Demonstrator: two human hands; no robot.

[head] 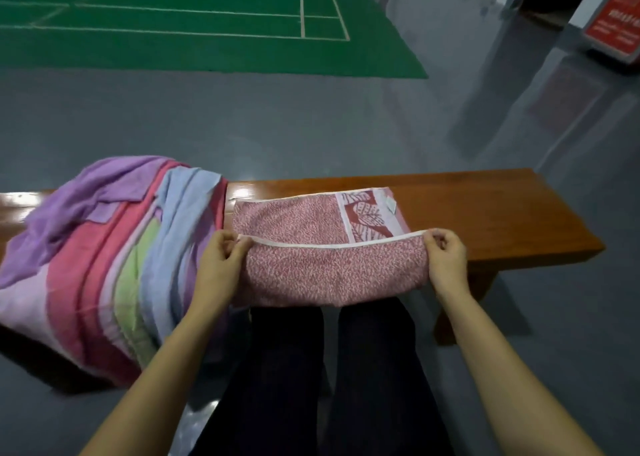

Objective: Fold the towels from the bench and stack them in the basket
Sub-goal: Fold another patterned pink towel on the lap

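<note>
Glossy grey floor (242, 119), green court mat (173, 50) with white lines, red sign (614, 19) far right

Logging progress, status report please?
Left hand, right hand pinch red patterned towel edge, mid-fold on bench. Towel pile at left. Basket unseen.

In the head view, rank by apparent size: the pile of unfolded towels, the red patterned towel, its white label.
1. Pile of unfolded towels, largest.
2. Red patterned towel.
3. White label, smallest.
</note>
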